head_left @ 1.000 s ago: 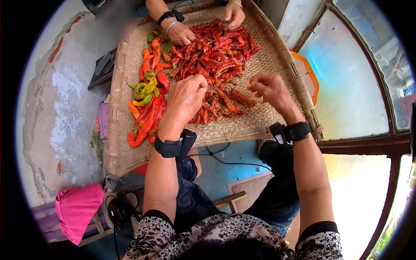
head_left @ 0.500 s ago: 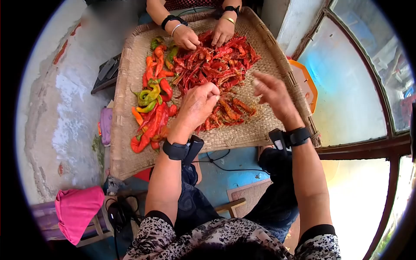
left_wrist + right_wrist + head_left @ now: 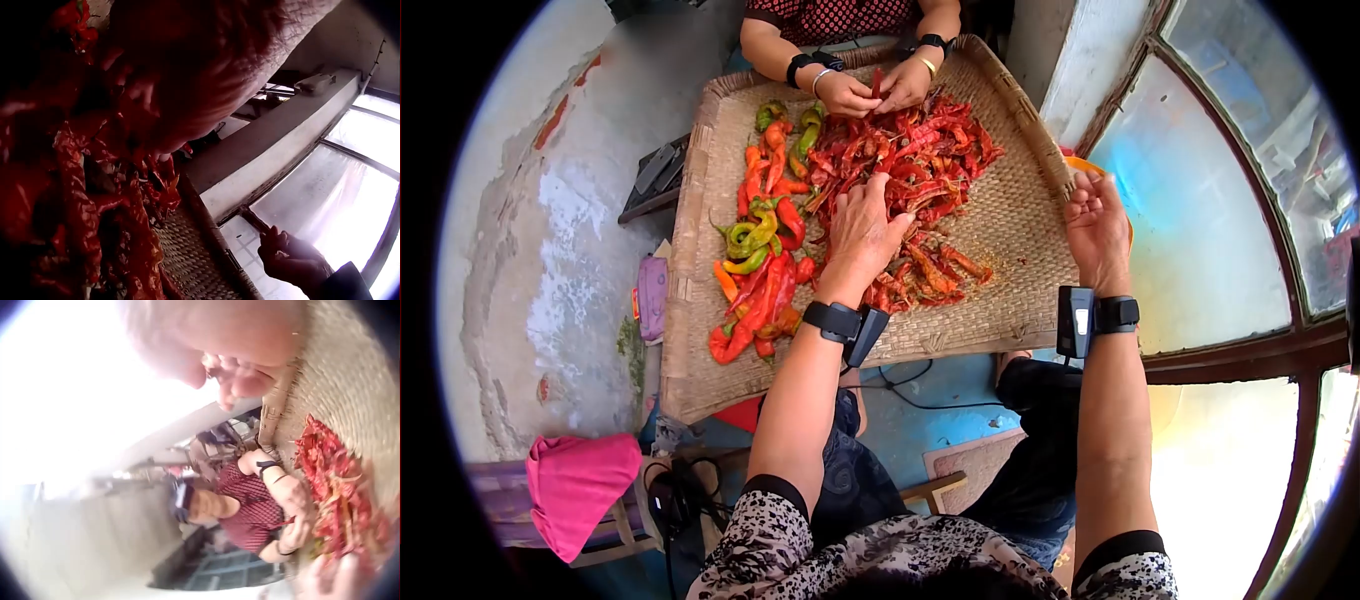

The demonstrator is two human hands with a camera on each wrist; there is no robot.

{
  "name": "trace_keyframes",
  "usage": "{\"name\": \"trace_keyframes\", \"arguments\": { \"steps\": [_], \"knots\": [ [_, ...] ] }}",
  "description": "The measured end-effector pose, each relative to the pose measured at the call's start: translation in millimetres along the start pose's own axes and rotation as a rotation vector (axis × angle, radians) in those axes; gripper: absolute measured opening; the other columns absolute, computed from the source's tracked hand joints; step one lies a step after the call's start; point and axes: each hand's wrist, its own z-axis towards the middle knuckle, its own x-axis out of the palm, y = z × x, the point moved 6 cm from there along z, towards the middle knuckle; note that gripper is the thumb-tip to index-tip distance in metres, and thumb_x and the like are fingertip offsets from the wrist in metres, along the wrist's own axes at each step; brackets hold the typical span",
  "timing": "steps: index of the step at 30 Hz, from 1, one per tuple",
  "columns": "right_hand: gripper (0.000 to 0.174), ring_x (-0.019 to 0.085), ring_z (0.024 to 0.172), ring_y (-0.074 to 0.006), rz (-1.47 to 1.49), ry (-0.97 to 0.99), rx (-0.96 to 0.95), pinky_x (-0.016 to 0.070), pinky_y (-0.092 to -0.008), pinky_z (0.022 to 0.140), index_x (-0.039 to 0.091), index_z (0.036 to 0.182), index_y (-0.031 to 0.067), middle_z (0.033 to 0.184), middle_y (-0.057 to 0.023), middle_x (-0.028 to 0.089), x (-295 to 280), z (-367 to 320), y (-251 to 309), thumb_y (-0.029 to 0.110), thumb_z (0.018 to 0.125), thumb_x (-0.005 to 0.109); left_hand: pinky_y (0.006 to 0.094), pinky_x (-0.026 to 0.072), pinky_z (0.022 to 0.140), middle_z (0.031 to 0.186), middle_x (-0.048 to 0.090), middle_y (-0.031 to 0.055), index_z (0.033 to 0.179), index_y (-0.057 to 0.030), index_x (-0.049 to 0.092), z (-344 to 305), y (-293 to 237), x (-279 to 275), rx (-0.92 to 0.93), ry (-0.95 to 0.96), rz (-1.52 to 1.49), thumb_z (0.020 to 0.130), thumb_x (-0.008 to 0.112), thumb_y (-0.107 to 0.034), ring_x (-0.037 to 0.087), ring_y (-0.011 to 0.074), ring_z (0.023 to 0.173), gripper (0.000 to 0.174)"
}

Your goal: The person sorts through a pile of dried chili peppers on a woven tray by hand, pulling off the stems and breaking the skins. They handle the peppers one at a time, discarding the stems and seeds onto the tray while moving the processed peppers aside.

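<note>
My left hand [image 3: 863, 235] reaches over the pile of dried red chillies [image 3: 945, 150], thumb spread away from the fingers. In the left wrist view its fingertips are in shadow among wrinkled chillies [image 3: 78, 200]. My right hand [image 3: 1100, 235] is at the woven tray's right edge, palm turned up and fingers curled, overlapping an orange-rimmed container [image 3: 1083, 163]. Nothing shows between its curled fingers [image 3: 250, 384] in the right wrist view. Some loose dried chillies [image 3: 930, 275] lie nearer me on the woven tray [image 3: 1020, 250].
Fresh red and orange peppers [image 3: 745, 320] and curled green ones [image 3: 750, 235] line the tray's left side. Across from me another person's hands [image 3: 847, 92] hold a red chilli [image 3: 876, 82]. A window [image 3: 1200, 200] stands at the right, and a cable [image 3: 940, 402] crosses the floor.
My right hand has moved right, from above the tray to its edge, and turned palm up. The left hand has unbent and reached into the pile. The other person's hands have lifted a chilli.
</note>
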Motion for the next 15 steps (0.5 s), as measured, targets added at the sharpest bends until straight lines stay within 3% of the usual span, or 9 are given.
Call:
{"name": "trace_keyframes", "arguments": {
  "steps": [2, 4, 6, 8, 9, 10, 12, 13, 15],
  "knots": [
    [0.025, 0.055, 0.066, -0.0096, 0.447, -0.164, 0.037, 0.0443, -0.0211, 0.054, 0.057, 0.104, 0.0026, 0.083, -0.0055, 0.062, -11.3, -0.6, -1.2, 0.025, 0.093, 0.057, 0.0447, 0.0392, 0.095, 0.122, 0.052, 0.0213, 0.135, -0.0075, 0.038, 2.7, 2.6, 6.7, -0.006, 0.028, 0.003, 0.077, 0.067, -0.029, 0.046, 0.0389, 0.112, 0.068],
    [0.028, 0.056, 0.066, -0.0106, 0.418, -0.055, 0.042, 0.0464, -0.0224, 0.056, 0.056, 0.104, 0.0012, 0.084, -0.0055, 0.063, 1.6, -4.7, -10.2, 0.026, 0.092, 0.059, 0.0445, 0.0399, 0.094, 0.12, 0.053, 0.0199, 0.133, -0.0071, 0.041, 4.6, -2.4, 10.9, 0.047, 0.068, -0.005, 0.078, 0.066, -0.025, 0.046, 0.0372, 0.112, 0.063],
    [0.03, 0.057, 0.067, -0.0114, -0.355, 0.186, 0.211, 0.0471, -0.023, 0.057, 0.057, 0.103, -0.0006, 0.086, -0.006, 0.064, 33.3, -15.9, -42.4, 0.027, 0.091, 0.061, 0.043, 0.0408, 0.09, 0.109, 0.057, 0.0146, 0.12, -0.0071, 0.05, 0.0, -11.8, 21.0, 0.215, 0.021, 0.032, 0.074, 0.065, -0.01, 0.049, 0.0344, 0.101, 0.049],
    [0.029, 0.057, 0.065, -0.0105, -0.678, 0.277, 0.066, 0.0456, -0.0234, 0.055, 0.061, 0.1, -0.0026, 0.081, -0.0045, 0.064, 47.8, -19.0, -54.2, 0.025, 0.09, 0.061, 0.0422, 0.0413, 0.087, 0.101, 0.058, 0.0126, 0.112, -0.008, 0.054, -9.3, -19.7, 26.3, 0.376, -0.034, 0.011, 0.071, 0.062, -0.004, 0.049, 0.0326, 0.096, 0.042],
    [0.024, 0.062, 0.066, -0.018, -0.871, 0.295, -0.074, 0.0486, -0.0297, 0.057, 0.064, 0.098, -0.0012, 0.079, -0.0095, 0.066, 49.6, -16.7, -53.3, 0.021, 0.087, 0.062, 0.0405, 0.0413, 0.083, 0.096, 0.059, 0.0099, 0.104, -0.0085, 0.057, -14.2, -26.1, 25.7, 0.377, -0.016, -0.004, 0.072, 0.059, 0.0, 0.05, 0.0297, 0.094, 0.034],
    [0.024, 0.062, 0.066, -0.018, -0.871, 0.296, -0.07, 0.0486, -0.0297, 0.057, 0.064, 0.098, -0.0012, 0.079, -0.0095, 0.066, 47.6, -16.0, -56.9, 0.021, 0.087, 0.062, 0.0405, 0.0413, 0.083, 0.096, 0.059, 0.0099, 0.104, -0.0085, 0.057, -19.4, -28.7, 25.8, 0.374, -0.013, -0.003, 0.072, 0.059, 0.0, 0.05, 0.0297, 0.094, 0.034],
    [0.023, 0.066, 0.073, -0.0282, -1.301, 0.273, -0.471, 0.0511, -0.0364, 0.065, 0.065, 0.099, 0.0007, 0.082, -0.0165, 0.067, 55.5, -19.7, -47.6, 0.018, 0.085, 0.062, 0.0393, 0.0409, 0.081, 0.093, 0.059, 0.0073, 0.098, -0.0089, 0.059, -30.2, -35.0, 30.1, 0.46, 0.046, 0.033, 0.073, 0.059, 0.0, 0.05, 0.0278, 0.093, 0.027],
    [0.027, 0.065, 0.083, -0.0343, -1.306, 0.262, -0.324, 0.0513, -0.0404, 0.072, 0.063, 0.106, 0.0031, 0.09, -0.0211, 0.066, 51.1, -15.2, -55.3, 0.017, 0.083, 0.063, 0.0382, 0.0404, 0.081, 0.089, 0.059, 0.0053, 0.093, -0.0092, 0.061, -33.7, -35.0, 32.2, 0.475, 0.076, 0.011, 0.074, 0.058, 0.0, 0.051, 0.0263, 0.092, 0.021],
    [0.031, 0.065, 0.084, -0.0347, -1.299, 0.263, -0.345, 0.0511, -0.0409, 0.073, 0.062, 0.109, 0.003, 0.09, -0.0207, 0.066, 51.1, -14.5, -66.8, 0.018, 0.082, 0.064, 0.0382, 0.0403, 0.081, 0.087, 0.059, 0.0053, 0.092, -0.0092, 0.062, -41.9, -32.8, 33.4, 0.486, 0.085, 0.038, 0.075, 0.058, 0.0, 0.051, 0.0261, 0.091, 0.02]
  ]
}}
